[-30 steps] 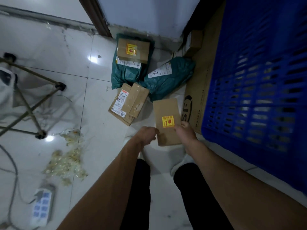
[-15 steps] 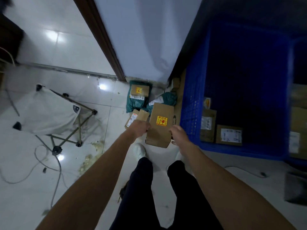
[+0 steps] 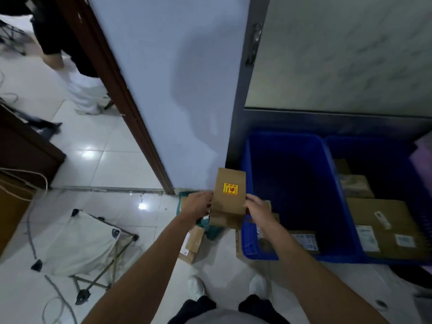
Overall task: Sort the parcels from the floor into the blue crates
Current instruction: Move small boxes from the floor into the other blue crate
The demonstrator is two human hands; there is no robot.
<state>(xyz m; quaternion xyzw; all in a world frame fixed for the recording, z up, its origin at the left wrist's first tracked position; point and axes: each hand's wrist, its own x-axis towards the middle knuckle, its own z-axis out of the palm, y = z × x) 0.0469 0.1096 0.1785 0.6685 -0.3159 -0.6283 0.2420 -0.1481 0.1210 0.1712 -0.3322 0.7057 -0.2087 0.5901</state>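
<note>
Parcel: brown box (image 3: 230, 191) with yellow sticker (image 3: 230, 189), held upright above floor, just left of blue crate (image 3: 289, 195).
Hands: left hand (image 3: 200, 204) and right hand (image 3: 257, 208) each clasped on a box side.
Crates: second crate (image 3: 374, 195) held parcels.

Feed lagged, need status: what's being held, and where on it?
A cardboard parcel, gripped on its lower side edges by the left hand and right hand.

The box (image 3: 230, 192) hides the fingertips of both hands and most of the green bags (image 3: 211, 230) on the floor. The sticker (image 3: 230, 189) print is too small to read. The right crate (image 3: 346, 164) runs off the right edge. Labels (image 3: 304, 240) inside the crates are blurred. A bystander (image 3: 77, 73) is cut off by the top edge.
</note>
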